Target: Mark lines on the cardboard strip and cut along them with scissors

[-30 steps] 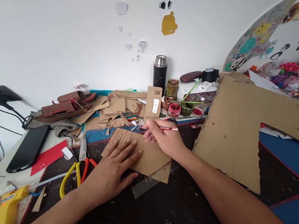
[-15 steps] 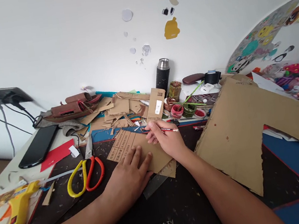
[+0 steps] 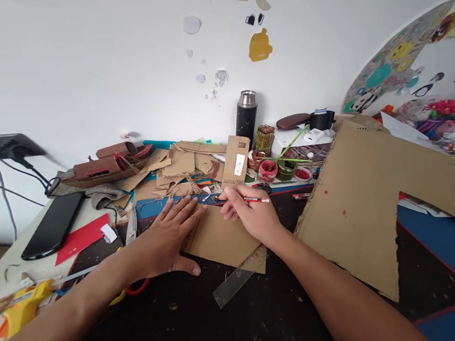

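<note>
Spread open and gripping nothing, the left hand (image 3: 165,238) lies over the left edge of the cardboard sheet (image 3: 220,239) in the head view; how hard it presses, I cannot tell. Fingers of the right hand (image 3: 257,220) pinch a red pencil (image 3: 257,199) above the sheet's far right side. The sheet lies on the dark mat (image 3: 189,322), between the hands. Beneath its near edge, a clear ruler (image 3: 232,288) and a scrap (image 3: 258,262) poke out, so it could rock or skid if the left hand bears down unevenly. Scissors (image 3: 131,227) lie partly under the left forearm and could snag it. Close beyond the right hand, open paint jars (image 3: 268,171) could tip if knocked. A large cardboard piece (image 3: 353,192) crowds the right forearm; a glue gun (image 3: 26,306) lies past the left.
</note>
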### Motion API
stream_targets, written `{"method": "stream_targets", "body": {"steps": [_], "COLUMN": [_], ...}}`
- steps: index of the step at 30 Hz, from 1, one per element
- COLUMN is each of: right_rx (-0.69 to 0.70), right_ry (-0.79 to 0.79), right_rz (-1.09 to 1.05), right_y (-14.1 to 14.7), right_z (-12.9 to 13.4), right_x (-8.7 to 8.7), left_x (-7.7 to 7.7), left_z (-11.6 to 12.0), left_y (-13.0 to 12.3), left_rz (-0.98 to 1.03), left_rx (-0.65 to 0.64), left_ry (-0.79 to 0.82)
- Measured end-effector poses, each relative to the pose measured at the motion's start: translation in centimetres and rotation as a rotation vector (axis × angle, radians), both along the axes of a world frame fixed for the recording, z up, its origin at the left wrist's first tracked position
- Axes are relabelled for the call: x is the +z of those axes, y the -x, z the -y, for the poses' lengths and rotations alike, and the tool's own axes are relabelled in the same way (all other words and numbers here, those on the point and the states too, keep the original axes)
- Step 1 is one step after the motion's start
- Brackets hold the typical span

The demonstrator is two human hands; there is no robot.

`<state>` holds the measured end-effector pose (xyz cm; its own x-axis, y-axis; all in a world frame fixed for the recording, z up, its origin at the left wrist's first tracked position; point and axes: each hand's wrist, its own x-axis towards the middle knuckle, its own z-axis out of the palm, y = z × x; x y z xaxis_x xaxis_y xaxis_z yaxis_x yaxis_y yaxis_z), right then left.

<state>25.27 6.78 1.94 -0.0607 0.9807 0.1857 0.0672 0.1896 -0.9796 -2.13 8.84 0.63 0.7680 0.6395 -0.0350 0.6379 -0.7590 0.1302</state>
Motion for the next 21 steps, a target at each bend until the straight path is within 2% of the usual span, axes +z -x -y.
{"method": "stream_targets", "body": {"steps": [4,10,15,18,21], "right_rx": [0.013,0.009,0.019,0.020,0.023], "right_ry": [-0.005,-0.004,0.011,0.013,0.008], "right_rz": [0.005,0.016,0.023,0.025,0.025], "right_y": [0.0,0.1,0.1,0.1,0.1], "right_z": [0.0,0.2,0.2,0.1,0.1], "right_x": [0.0,0.1,-0.1,-0.2,-0.3], "left_x": [0.0,-0.3,1.5,2.7,2.9], "left_z": [0.9,4.6,8.4,11.0,12.3], "left_y": [-0.5,-0.3,-1.8,-4.3,-7.1], "left_rz": [0.005,0.049,0.190,0.217,0.184], "left_rx": [0.016,0.135,0.180,0.065,-0.014], "left_ry": [-0.064,-0.253,-0.395,-0.274,-0.162]}}
